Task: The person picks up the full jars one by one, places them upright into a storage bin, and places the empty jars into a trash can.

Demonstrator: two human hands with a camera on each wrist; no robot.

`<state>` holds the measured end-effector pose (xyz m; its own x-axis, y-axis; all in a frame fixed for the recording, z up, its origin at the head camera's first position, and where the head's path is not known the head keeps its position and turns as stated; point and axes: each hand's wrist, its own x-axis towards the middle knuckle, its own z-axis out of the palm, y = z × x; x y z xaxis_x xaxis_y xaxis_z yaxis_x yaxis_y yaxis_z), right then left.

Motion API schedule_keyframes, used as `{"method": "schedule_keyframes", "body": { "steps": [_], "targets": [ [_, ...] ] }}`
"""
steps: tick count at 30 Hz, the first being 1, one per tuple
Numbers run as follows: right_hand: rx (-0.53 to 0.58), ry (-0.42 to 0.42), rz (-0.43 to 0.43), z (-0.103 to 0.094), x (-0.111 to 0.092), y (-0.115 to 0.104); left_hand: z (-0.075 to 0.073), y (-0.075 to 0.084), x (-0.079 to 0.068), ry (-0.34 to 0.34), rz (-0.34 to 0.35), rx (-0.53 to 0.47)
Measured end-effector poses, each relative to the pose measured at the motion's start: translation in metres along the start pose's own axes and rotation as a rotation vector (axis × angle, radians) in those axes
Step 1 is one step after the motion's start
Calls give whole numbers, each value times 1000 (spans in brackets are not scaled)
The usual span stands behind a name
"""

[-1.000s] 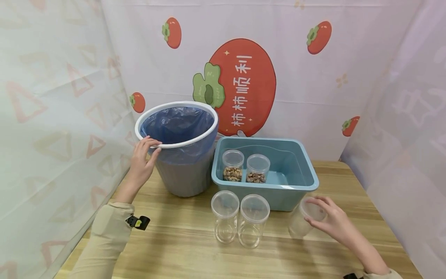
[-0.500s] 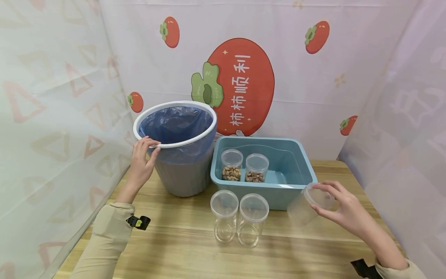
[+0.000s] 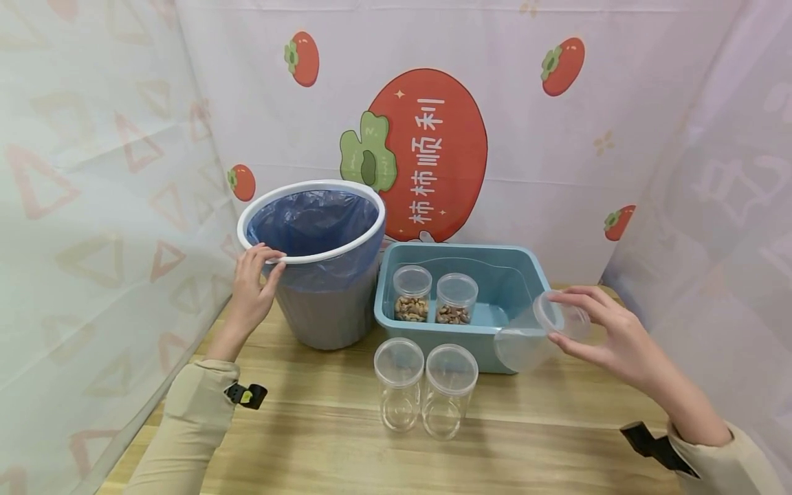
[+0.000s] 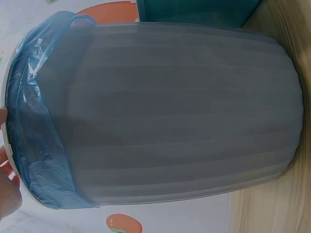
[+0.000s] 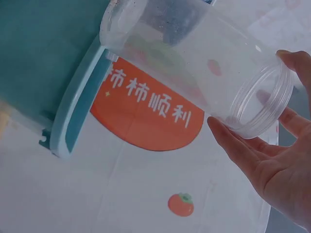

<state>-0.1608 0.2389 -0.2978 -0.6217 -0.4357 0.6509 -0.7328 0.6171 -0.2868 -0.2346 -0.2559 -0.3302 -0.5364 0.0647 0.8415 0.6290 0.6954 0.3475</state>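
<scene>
My right hand [image 3: 619,337] grips a clear plastic jar [image 3: 526,342] by its lidded end, thumb on one side and fingers on the other. The jar tilts in the air at the blue bin's front right corner, its base pointing left. In the right wrist view, no contents show in the jar [image 5: 189,63]. My left hand [image 3: 252,285] pinches the white rim of the grey trash can [image 3: 324,316], which has a blue bag liner. Two clear lidded jars, a left one [image 3: 399,385] and a right one [image 3: 450,392], stand side by side before the bin.
The blue bin [image 3: 458,347] stands right of the trash can. Inside it, at the left, stand two lidded jars part filled with nuts, one left [image 3: 412,292] and one right [image 3: 456,299]. Printed curtains [image 3: 699,206] enclose the wooden table [image 3: 346,454].
My right hand has lifted the jar off the table and raised it to the bin's corner, tipping it further over. The left hand stays on the trash can rim.
</scene>
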Motion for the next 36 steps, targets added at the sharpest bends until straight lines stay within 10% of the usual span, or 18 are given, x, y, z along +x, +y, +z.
{"method": "schedule_keyframes", "body": {
  "steps": [12,36],
  "targets": [
    [101,-15,-165,19,55,-20,-2,1,1,-17,-16,1],
    [232,66,-151,59,173,-64,0,0,-1,-12,-5,1]
  ]
}}
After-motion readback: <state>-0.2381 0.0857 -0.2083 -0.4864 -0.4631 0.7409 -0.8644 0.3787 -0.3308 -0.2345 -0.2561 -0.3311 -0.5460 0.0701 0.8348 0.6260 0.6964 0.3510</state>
